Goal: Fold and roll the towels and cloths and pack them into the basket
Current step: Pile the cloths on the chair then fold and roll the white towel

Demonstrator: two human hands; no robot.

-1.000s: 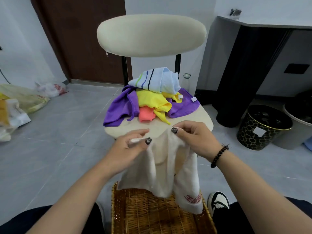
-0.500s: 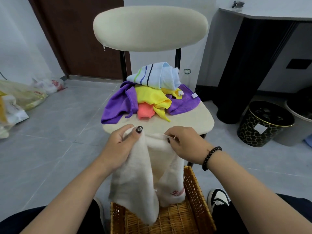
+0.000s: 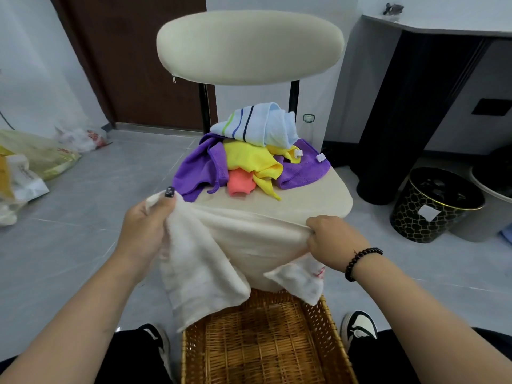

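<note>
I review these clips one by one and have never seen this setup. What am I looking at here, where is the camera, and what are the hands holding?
There is no machine here: a person wears one wide-angle camera on the head, looking down at their own bare arms. The left hand and the right hand each pinch the top edge of a cream-white terry towel, stretched between them above a woven wicker basket on the floor. Ahead, a beige padded chair seat carries a pile: a light blue striped towel, a yellow cloth, a purple cloth and a coral cloth.
</note>
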